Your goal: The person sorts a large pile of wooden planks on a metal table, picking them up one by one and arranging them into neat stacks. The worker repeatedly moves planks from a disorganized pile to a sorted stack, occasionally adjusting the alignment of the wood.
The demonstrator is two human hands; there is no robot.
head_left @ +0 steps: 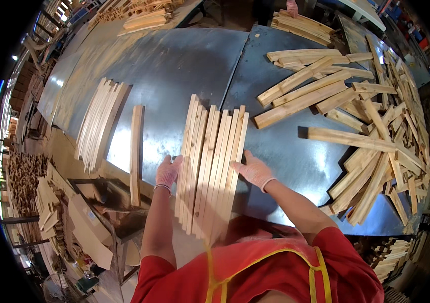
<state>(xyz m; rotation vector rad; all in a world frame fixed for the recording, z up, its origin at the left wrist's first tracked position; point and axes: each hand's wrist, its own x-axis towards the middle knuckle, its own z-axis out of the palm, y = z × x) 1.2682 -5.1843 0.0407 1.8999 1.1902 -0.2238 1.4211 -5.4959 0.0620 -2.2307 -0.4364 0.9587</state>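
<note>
Both gloved hands press in on a row of thin wooden slats [211,166] lying side by side on the metal table [174,65], near ends overhanging the front edge toward the person. Left hand [168,171] flat against the row's left side, fingers extended, not wrapped around anything. Right hand [253,169] the same on the right side, palm open, squeezing the slats together. No pinch or closed grasp on either side; just flat contact.

Progress, judged from layout: one bundle of slats [98,123] already gathered and set aside at left, with a single slat [136,151] lying alone between it and the row in hand. Current row looks roughly evened but tops are staggered. A big loose heap of wood strips [371,131] on the right is unsorted, so most of the stock seems left to go.

Hard to read: slat count in the row is unclear, edges blur near the apron [265,272]. Near ends of the slats hidden by the torso. More stacked pieces [300,25] at the far edge, small and warped by the lens. Floor clutter lower left too dark to identify.
</note>
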